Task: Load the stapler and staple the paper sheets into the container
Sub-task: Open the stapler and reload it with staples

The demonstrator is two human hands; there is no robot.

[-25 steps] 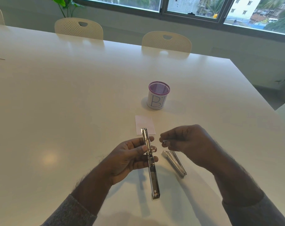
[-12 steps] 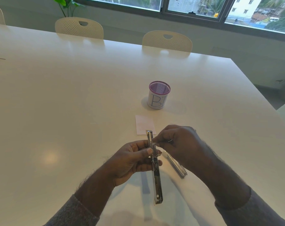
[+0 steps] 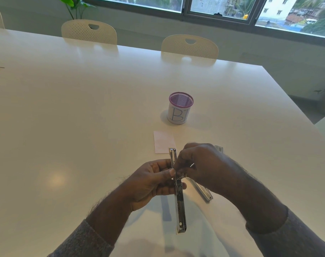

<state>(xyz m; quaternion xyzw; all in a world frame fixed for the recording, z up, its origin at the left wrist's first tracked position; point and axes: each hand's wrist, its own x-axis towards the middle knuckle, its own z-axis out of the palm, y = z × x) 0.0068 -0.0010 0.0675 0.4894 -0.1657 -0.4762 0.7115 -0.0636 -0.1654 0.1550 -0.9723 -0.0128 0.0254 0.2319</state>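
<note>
The white table [image 3: 83, 112] fills the view, with 2 pale chairs [image 3: 189, 46] pushed in along its far edge below the window. Near the middle stands the container [image 3: 180, 110], a mesh cup with a purple rim and a white wrap, upright and open at the top. Between it and the hands lie the paper sheets [image 3: 163, 141], flat and untouched, their near edge just beside the stapler's far tip.

The stapler [image 3: 180, 206] is opened out into a long metal channel held above the table, pointing away from the person. The left hand [image 3: 150, 184] grips it near the middle, thumb on top and fingers curled beneath. The right hand [image 3: 200, 164] is bunched over the channel, fingertips pinched together on something small and bright, probably a staple strip; it is too small to be sure. A second metal part [image 3: 204, 191] rests on the table under the right wrist.

The step in hand looks like seating staples. To do it well, keep the channel steady and level, lay the strip legs-down and square to the rails, then slide it fully forward before closing.
</note>
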